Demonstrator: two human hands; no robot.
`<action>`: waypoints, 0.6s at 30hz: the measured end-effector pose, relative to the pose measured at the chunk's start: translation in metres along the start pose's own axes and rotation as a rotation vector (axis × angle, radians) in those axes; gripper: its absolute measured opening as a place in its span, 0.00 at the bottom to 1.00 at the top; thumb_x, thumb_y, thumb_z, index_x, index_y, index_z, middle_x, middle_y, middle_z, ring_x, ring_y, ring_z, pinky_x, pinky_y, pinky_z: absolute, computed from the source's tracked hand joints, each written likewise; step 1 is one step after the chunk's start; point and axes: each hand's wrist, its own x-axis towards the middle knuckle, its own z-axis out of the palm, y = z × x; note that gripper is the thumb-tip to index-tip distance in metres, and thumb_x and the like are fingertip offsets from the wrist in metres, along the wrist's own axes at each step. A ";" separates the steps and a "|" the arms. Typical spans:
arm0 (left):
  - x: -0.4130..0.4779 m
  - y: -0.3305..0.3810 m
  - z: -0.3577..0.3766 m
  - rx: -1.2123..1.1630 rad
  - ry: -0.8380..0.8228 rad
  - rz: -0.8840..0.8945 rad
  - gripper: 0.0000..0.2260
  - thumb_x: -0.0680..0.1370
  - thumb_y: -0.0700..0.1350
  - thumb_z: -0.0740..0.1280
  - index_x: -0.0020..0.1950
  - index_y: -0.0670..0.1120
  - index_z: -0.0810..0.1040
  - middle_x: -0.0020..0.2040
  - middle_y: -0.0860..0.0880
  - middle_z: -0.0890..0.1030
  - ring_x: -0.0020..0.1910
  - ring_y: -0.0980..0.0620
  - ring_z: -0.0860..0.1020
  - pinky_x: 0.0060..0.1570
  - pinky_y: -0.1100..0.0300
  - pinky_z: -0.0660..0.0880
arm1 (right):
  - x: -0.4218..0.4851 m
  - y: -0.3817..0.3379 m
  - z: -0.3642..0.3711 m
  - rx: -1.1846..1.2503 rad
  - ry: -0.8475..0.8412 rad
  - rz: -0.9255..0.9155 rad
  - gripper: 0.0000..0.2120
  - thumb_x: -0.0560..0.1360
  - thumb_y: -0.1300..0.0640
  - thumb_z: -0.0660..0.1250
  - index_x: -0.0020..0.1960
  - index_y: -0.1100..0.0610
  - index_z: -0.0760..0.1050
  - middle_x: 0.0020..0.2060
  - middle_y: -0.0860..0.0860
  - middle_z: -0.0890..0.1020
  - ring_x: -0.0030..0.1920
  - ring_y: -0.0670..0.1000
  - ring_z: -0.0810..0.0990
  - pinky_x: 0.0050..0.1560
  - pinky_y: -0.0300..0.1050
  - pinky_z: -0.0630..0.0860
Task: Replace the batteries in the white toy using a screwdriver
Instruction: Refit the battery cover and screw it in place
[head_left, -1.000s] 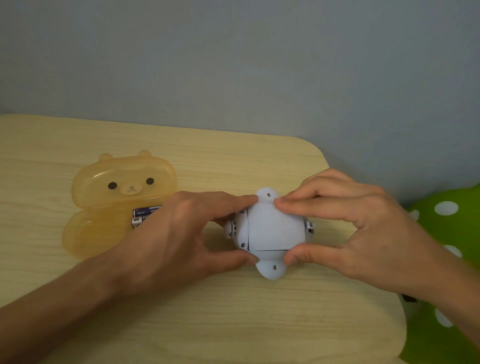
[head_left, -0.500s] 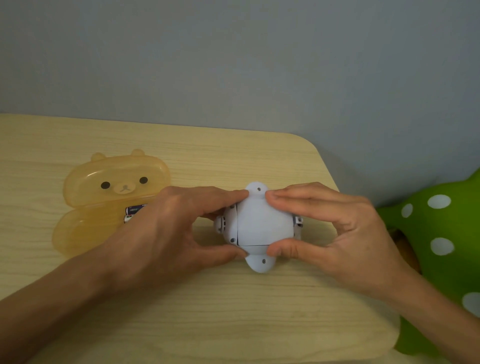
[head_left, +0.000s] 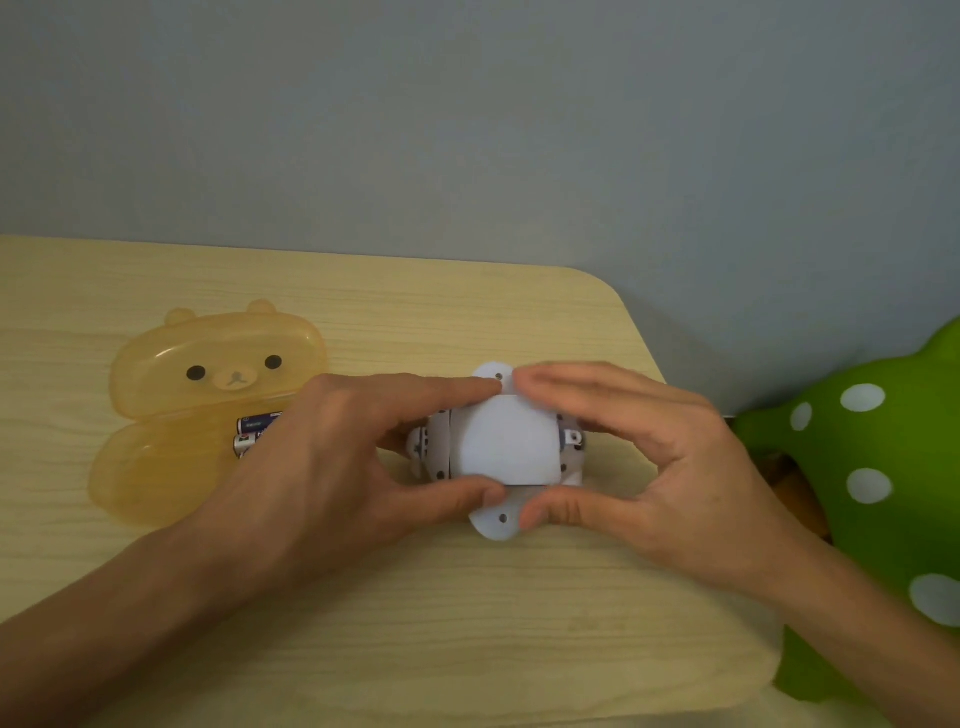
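Head view shows the left hand (head_left: 332, 467) and right hand (head_left: 639, 457) both closed on the toy (head_left: 506, 449) from either side, thumbs under its near edge and forefingers over its far edge, so the white shell is pinched between them just above or on the table (head_left: 467, 623) — which of the two cannot be told. The grip matches that of a second ago; what has changed is slight: the hands and toy sit a little further from the table's right edge than before, and the two round tabs with their screw holes now show plainly at the far and near ends. The curved cover in the middle looks seated, with a seam down its left side. No screwdriver is in view, so by this reading the person is either pressing the cover home or checking it before unscrewing; the pictures do not settle which

Left of the left hand lies the bear case (head_left: 208, 405), open, its lid with the face lying toward the wall and its tray partly hidden by the wrist. Two batteries (head_left: 254, 431) rest in the tray — whether fresh or spent cannot be told. A green spotted cushion (head_left: 872, 467) sits off the right edge
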 end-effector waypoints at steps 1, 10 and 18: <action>0.000 -0.001 0.000 0.003 0.000 -0.004 0.31 0.70 0.68 0.72 0.71 0.58 0.80 0.61 0.62 0.85 0.53 0.66 0.84 0.50 0.66 0.82 | 0.001 -0.002 -0.005 0.095 -0.001 0.092 0.34 0.67 0.40 0.80 0.71 0.49 0.80 0.66 0.41 0.84 0.69 0.45 0.81 0.65 0.41 0.82; -0.001 -0.002 0.001 -0.065 0.000 -0.028 0.30 0.71 0.64 0.76 0.71 0.57 0.80 0.62 0.62 0.85 0.58 0.70 0.82 0.53 0.72 0.80 | 0.011 -0.003 -0.024 0.432 -0.157 0.587 0.17 0.71 0.53 0.74 0.57 0.58 0.88 0.48 0.56 0.92 0.47 0.54 0.92 0.49 0.43 0.88; -0.001 -0.001 0.002 -0.111 0.001 -0.034 0.29 0.68 0.59 0.78 0.69 0.56 0.82 0.62 0.65 0.83 0.60 0.71 0.81 0.53 0.72 0.80 | 0.011 0.001 -0.020 0.481 -0.072 0.621 0.15 0.68 0.58 0.76 0.53 0.63 0.89 0.43 0.59 0.92 0.41 0.57 0.92 0.45 0.43 0.88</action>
